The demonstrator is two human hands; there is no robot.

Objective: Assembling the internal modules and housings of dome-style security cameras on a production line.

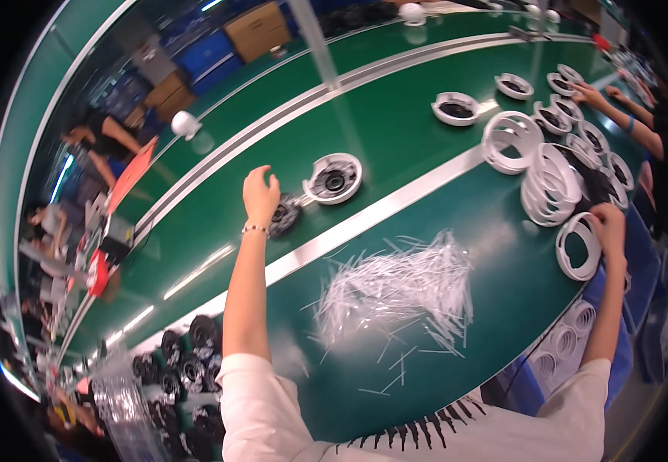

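Note:
My left hand (261,199), a bracelet at its wrist, hovers over the green belt with its thumb apart from the fingers. Nothing shows in its grasp. Right beside it lies a black round part (286,217). A little farther right, a white round housing (334,179) with a black centre sits on the belt. At the right, my right hand (608,229) pinches the edge of a white plastic ring (578,248) by the table edge. Stacked white rings (548,189) stand just beyond that ring.
A pile of thin clear strips (399,289) covers the middle of the green table (496,331). Black round parts (191,369) are heaped at lower left. More white housings (456,109) stand at far right, where a co-worker's hand (590,95) reaches in. A metal rail (380,215) divides table and belt.

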